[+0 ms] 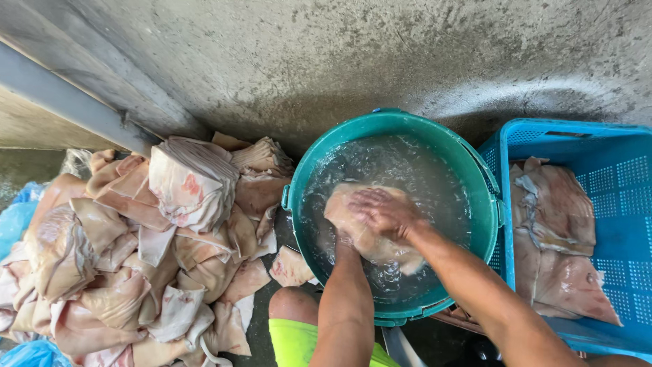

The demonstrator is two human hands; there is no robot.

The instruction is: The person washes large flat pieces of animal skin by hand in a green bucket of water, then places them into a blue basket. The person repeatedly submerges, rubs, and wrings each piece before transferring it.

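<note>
Both hands are down in the green bucket (475,170), which sits on the wet concrete floor (326,61) and is filled with foamy water. In the middle of that bucket lies a pale slab of pork skin (380,248), partly under the surface. The right hand (384,212) lies flat on top of the slab, fingers spread and pressed down onto it, not curled around it. The left hand (339,241) is sunk in the water at the slab's left edge, touching it; the foam hides the fingers, so whether they are closed on the meat cannot be told.

Left of the bucket, a big heap of raw skin pieces (136,251) sprawls over the floor, pink and cream, folded and stacked over one another, its nearest pieces lying just beside the bucket's wall. One small piece (291,266) sits right against the bucket's lower left side. Beyond the heap, further left, blue plastic sheeting (17,217) peeks out.

Right of the bucket, touching its rim, stands a blue perforated crate (611,183), and inside it lie a few flat skin slabs (557,238), laid out toward the side nearest the bucket. Below the bucket, the person's knee (293,304) and yellow-green shorts (295,343) show.
</note>
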